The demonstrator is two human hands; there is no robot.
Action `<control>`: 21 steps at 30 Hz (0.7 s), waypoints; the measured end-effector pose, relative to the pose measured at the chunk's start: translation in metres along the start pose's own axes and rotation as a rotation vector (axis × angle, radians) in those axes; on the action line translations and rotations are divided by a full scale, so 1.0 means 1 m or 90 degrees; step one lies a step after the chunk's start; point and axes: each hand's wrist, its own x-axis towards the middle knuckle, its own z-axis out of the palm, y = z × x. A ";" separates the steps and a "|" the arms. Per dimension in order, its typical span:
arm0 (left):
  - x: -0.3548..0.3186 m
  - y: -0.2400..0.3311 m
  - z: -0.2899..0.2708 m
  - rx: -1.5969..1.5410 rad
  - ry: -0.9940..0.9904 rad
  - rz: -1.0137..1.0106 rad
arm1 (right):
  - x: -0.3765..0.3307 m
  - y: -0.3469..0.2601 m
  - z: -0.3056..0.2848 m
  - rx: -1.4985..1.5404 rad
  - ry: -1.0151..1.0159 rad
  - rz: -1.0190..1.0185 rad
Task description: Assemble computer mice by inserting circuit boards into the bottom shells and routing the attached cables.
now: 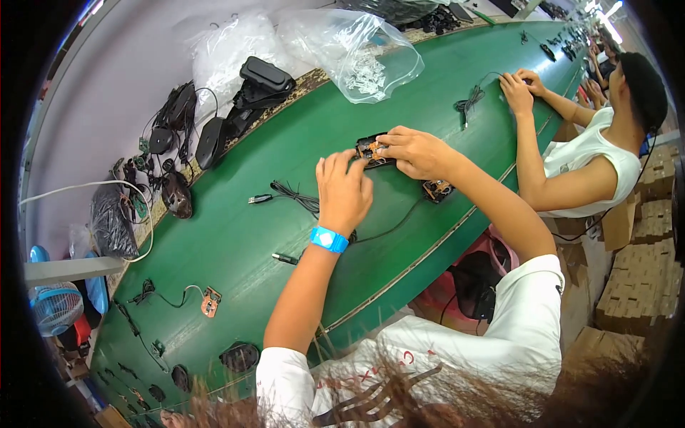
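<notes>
On a green bench (421,107), the right hand (417,153) has its fingers on an orange circuit board (370,150) in a black mouse shell (379,165); the left hand (344,189) is at its left edge. Neither grip is clear. Shell probably light, stiff; board fragile, so hold the rims. A black cable (303,201) lies near.

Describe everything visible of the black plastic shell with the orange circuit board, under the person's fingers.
The small black plastic-looking shell is shallow and roughly oblong, open side up. Inside shows a flat orange circuit board with dark parts on it. It appears to rest on the long, smooth green table. The right hand's fingertips are on it from the right; the left hand's are at its left end. Fingers hide much of it, so finer details cannot be made out.
</notes>
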 end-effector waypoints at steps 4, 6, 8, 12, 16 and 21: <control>0.032 -0.013 0.007 -0.031 0.081 0.098 | -0.004 -0.001 0.011 0.018 0.064 -0.001; 0.038 -0.019 0.014 -0.055 0.022 0.097 | -0.007 0.001 0.014 0.019 0.090 0.004; 0.042 -0.020 0.018 -0.068 -0.011 0.104 | -0.010 0.003 0.016 0.057 0.114 0.002; 0.042 -0.019 0.023 -0.093 0.026 0.089 | -0.034 0.003 0.013 0.067 0.200 0.090; 0.044 -0.018 0.027 -0.103 0.027 0.076 | -0.043 0.001 0.015 0.001 0.214 0.129; 0.045 -0.019 0.031 -0.142 0.039 0.065 | -0.045 0.005 0.017 -0.026 0.189 0.135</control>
